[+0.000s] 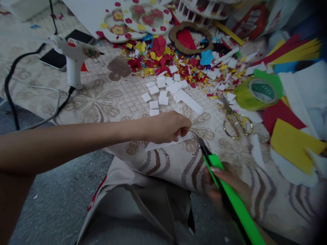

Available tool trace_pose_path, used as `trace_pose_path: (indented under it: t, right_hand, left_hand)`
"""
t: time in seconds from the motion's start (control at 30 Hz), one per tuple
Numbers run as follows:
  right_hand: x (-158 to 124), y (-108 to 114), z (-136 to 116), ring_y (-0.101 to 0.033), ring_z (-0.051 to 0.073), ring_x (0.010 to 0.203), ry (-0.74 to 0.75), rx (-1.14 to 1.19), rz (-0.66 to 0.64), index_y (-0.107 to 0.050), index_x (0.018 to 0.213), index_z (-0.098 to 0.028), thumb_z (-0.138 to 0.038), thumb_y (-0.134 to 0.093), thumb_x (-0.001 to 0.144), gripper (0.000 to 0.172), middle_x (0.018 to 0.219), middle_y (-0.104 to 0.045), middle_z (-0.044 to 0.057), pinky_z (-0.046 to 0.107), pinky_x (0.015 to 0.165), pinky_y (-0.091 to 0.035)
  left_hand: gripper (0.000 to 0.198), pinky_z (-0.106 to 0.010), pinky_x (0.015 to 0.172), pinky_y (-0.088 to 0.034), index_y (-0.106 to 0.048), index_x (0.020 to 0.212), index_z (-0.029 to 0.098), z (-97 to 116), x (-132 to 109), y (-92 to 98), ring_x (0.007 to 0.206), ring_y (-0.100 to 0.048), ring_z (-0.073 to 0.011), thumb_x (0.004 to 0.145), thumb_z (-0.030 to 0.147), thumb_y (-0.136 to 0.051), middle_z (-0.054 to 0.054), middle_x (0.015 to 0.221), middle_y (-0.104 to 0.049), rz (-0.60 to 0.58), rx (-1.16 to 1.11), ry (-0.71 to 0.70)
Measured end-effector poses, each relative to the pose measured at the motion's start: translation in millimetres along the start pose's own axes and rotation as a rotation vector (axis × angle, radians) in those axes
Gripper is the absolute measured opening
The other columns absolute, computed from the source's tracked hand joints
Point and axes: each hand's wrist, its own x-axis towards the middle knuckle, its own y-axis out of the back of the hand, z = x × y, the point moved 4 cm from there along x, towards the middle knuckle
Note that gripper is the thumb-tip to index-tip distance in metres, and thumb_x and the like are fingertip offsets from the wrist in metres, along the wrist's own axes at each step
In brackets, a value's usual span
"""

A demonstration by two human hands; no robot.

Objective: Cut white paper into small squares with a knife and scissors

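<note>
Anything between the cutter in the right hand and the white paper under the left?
Nothing visible: only tablecloth shows between the blade and the white paper. The left hand covers part of the paper, its fingers near the end facing the blade.

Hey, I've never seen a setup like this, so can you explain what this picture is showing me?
Sure. There's no machine doing the work: these are a person's two bare hands, seen by a camera worn on the head that looks forward and down.

The left hand rests, fingers curled, over a piece of white paper. The right hand holds a green cutter knife, its blade out and pointing toward the left hand.

On the patterned tablecloth, just beyond the left hand, lie small white squares. Further back is a heap of colored scraps. A white glue gun stands at the picture's left; gold-handled scissors and a roll of tape lie toward the right.
</note>
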Motion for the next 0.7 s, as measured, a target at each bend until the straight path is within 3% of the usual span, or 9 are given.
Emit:
trace_pose_path:
  t: [0.1, 0.2, 0.43, 0.7]
  right_hand:
    - [-4.7, -13.3, -14.8, -0.067, 0.020, 0.072, 0.323, -0.088, 0.035, -0.060, 0.125, -0.029, -0.033, -0.064, 0.085, 0.040, 0.100, -0.068, 0.007, 0.029, 0.053, -0.054]
    - [-1.4, -25.2, -23.1, -0.067, 0.018, 0.073, 0.317, -0.153, 0.069, -0.058, 0.124, -0.027, -0.027, -0.060, 0.087, 0.037, 0.097, -0.067, 0.006, 0.027, 0.057, -0.054]
    - [11.5, -38.7, -40.0, -0.067, 0.016, 0.073, 0.423, -0.383, 0.002, -0.054, 0.122, -0.023, -0.015, -0.057, 0.087, 0.036, 0.090, -0.067, 0.004, 0.024, 0.060, -0.053]
    - [12.6, -44.9, -45.2, -0.067, 0.016, 0.076, 0.514, -0.547, 0.034, -0.055, 0.122, -0.022, -0.016, -0.050, 0.092, 0.032, 0.089, -0.067, 0.003, 0.025, 0.066, -0.055]
  left_hand:
    - [0.021, -0.020, 0.065, -0.037, -0.063, 0.082, 0.013, -1.0, 4.8, 0.6, 0.071, -0.056, -0.0100, 0.067, -0.001, -0.062, 0.001, 0.077, -0.064, -0.063, 0.009, 0.060]
    - [0.022, -0.020, 0.065, -0.038, -0.064, 0.084, 0.014, -2.2, 10.6, 1.8, 0.071, -0.058, -0.0105, 0.065, 0.001, -0.065, 0.001, 0.078, -0.066, -0.132, 0.014, 0.136]
    - [0.022, -0.021, 0.066, -0.039, -0.067, 0.084, 0.015, -2.1, 25.5, 7.7, 0.074, -0.059, -0.0130, 0.063, 0.010, -0.072, 0.003, 0.073, -0.067, -0.294, 0.056, 0.264]
    - [0.020, -0.020, 0.066, -0.036, -0.069, 0.083, 0.014, 4.1, 30.1, 13.0, 0.071, -0.054, -0.0114, 0.064, 0.012, -0.072, 0.002, 0.075, -0.069, -0.363, 0.079, 0.260]
